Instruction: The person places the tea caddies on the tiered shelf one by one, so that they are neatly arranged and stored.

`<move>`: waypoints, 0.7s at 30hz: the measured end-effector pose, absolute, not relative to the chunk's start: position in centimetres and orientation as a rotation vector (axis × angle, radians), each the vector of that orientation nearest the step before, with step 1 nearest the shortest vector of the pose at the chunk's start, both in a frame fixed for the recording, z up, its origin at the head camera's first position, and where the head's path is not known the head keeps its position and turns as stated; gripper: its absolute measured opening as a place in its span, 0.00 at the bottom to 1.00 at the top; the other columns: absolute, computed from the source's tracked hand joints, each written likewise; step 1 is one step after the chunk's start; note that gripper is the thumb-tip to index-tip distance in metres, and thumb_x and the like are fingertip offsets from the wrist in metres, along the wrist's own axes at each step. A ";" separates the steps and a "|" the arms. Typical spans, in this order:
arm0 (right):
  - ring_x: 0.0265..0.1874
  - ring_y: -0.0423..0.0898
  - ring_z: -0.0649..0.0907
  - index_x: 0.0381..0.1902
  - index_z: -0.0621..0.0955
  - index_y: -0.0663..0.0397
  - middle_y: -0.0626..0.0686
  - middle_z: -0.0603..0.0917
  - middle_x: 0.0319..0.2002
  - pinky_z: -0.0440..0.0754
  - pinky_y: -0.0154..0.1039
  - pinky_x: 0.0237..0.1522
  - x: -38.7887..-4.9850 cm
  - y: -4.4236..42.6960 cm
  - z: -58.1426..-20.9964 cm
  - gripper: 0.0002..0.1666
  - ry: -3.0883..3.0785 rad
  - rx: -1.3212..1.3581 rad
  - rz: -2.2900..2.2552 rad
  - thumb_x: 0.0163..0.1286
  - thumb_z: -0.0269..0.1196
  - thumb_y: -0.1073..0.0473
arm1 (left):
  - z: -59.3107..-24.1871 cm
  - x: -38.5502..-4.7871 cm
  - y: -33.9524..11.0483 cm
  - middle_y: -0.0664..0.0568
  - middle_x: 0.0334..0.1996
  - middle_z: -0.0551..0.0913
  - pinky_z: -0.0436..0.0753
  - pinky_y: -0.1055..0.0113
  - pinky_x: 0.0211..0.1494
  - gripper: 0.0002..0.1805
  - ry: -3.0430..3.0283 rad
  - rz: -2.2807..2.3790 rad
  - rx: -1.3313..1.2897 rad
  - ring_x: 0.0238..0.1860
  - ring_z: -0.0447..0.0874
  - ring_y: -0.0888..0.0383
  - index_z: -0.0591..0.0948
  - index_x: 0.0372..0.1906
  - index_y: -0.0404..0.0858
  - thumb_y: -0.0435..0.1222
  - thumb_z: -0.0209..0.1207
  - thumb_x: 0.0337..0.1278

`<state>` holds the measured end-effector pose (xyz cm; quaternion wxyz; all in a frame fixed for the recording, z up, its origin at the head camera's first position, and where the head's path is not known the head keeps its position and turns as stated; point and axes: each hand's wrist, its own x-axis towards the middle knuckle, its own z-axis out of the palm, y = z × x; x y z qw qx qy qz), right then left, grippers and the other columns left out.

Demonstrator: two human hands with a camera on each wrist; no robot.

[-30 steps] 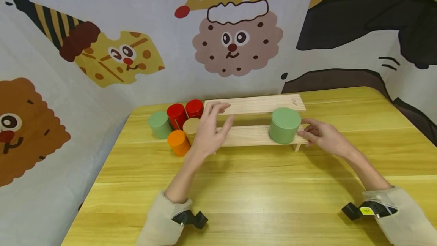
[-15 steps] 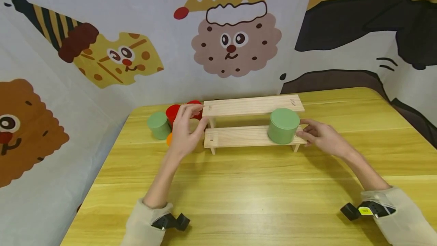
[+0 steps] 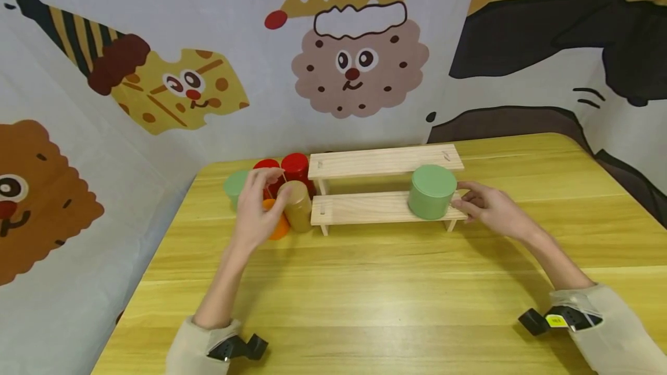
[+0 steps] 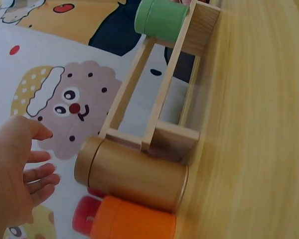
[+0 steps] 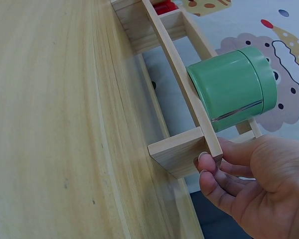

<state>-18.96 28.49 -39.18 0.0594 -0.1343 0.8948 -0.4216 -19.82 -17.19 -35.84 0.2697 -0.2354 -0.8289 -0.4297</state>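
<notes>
Head feed: my left hand (image 3: 255, 214) hovers over the canisters at the table's left. Its fingers are loosely curved, thumb well apart from them, and nothing is in the grasp; the left wrist feed agrees. Below it I note an orange canister (image 3: 280, 228), partly covered by the hand, and a tan canister (image 3: 299, 207) standing upright just beside the left end of the two-tier wooden stand (image 3: 359, 209).

My right hand (image 3: 492, 208) grips the right end of the stand's lower board — the right wrist feed shows fingertips curled at the board's corner. Whether any finger also touches the green canister (image 3: 432, 192), I cannot tell. That canister stands upright on the lower board, near its right end. The stand itself rests on the wood-grain table (image 3: 365, 300), its upper board (image 3: 385, 160) behind and higher than the lower one.

Left group, remainder: a red canister (image 3: 295, 168) behind the tan one; a second red one (image 3: 266, 163), mostly hidden by the left hand; a pale green container (image 3: 234, 185) at the far left, also partly hidden. A white cloth (image 3: 234, 4) printed with cartoon foods hangs behind the table.
</notes>
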 end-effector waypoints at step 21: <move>0.34 0.51 0.86 0.72 0.64 0.69 0.64 0.83 0.47 0.86 0.43 0.33 -19.1 28.6 -39.5 0.35 2.730 -0.413 -1.257 0.78 0.58 0.53 | -38.1 -19.0 -21.7 0.36 0.57 0.70 0.69 0.45 0.63 0.29 -2.587 -1.092 -0.438 0.58 0.69 0.39 0.72 0.64 0.27 0.36 0.66 0.62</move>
